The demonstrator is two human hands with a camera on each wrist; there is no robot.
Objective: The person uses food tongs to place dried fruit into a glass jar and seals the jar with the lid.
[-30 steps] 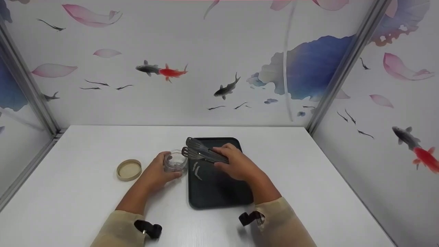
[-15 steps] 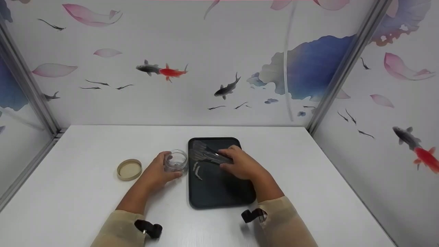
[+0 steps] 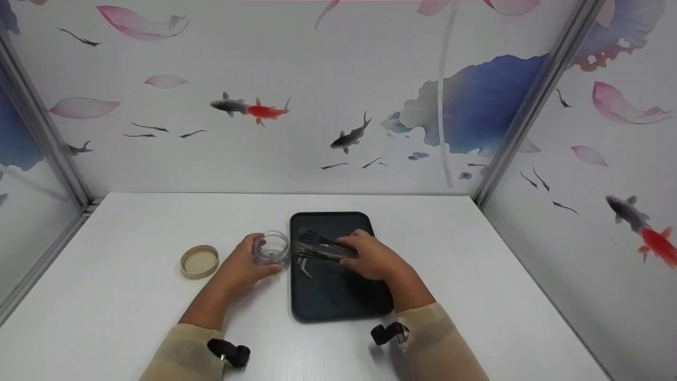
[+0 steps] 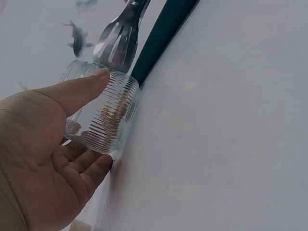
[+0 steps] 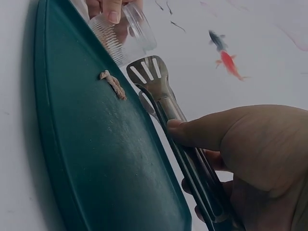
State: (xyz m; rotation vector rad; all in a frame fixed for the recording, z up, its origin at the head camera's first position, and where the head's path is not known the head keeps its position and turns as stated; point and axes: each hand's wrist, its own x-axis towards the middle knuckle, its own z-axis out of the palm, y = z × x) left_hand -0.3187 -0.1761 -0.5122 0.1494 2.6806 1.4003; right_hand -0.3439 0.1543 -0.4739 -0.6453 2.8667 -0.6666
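Note:
My left hand (image 3: 248, 267) grips a clear ribbed glass jar (image 3: 272, 248), which stands open beside the tray's left edge. Small brownish pieces (image 4: 113, 115) lie in the jar, as the left wrist view shows. In my right hand (image 3: 367, 259) is a pair of slotted metal tongs (image 3: 323, 248), pinched between thumb and fingers. The heads of the tongs hang over the left part of the dark tray (image 3: 338, 304), right at some thin pale curled strips (image 3: 305, 268). Seen from the right wrist, a wrinkled strip (image 5: 113, 85) lies on the tray near the tong heads (image 5: 153, 77).
A round beige lid (image 3: 199, 262) lies on the white table (image 3: 132, 317) to the left of my left hand. Printed panels (image 3: 296, 159) with fish and petals close off the back and sides.
The tongs have moved from the jar's rim to the right and then down over the pale strips, their heads drawing closer together. My left hand and the jar have stayed put.

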